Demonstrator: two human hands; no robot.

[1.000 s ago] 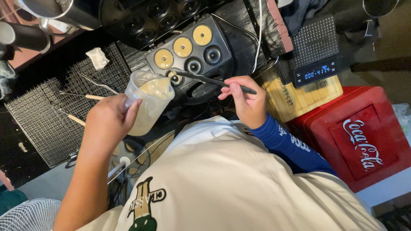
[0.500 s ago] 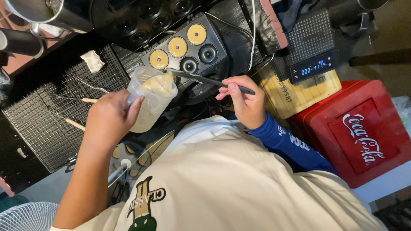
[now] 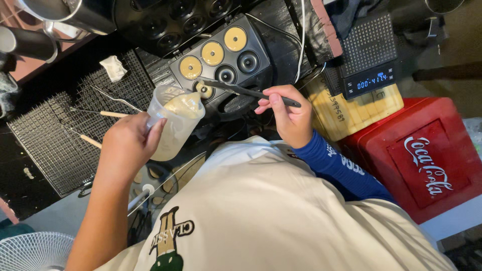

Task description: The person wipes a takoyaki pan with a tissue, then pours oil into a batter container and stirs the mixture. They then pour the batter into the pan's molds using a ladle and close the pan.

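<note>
My left hand (image 3: pixel 128 145) grips a clear plastic jug of pale batter (image 3: pixel 175 123), tilted with its spout over a black mould plate with round ring cavities (image 3: pixel 221 52). Three cavities in the far row hold tan batter; a near cavity under the spout is part filled. My right hand (image 3: pixel 288 118) holds a thin black spatula (image 3: pixel 246 90) by its handle, its tip at the jug's spout above that cavity.
A wire cooling rack (image 3: pixel 55 145) with wooden-handled skewers lies to the left. A black digital scale (image 3: pixel 369 70) sits on a yellow box, beside a red cooler (image 3: pixel 427 155). Metal cups (image 3: pixel 60 20) stand at the far left, a white fan (image 3: pixel 35 251) below.
The jug has tipped a little further toward the mould and batter now reaches the near cavity. The spatula tip stays at the spout.
</note>
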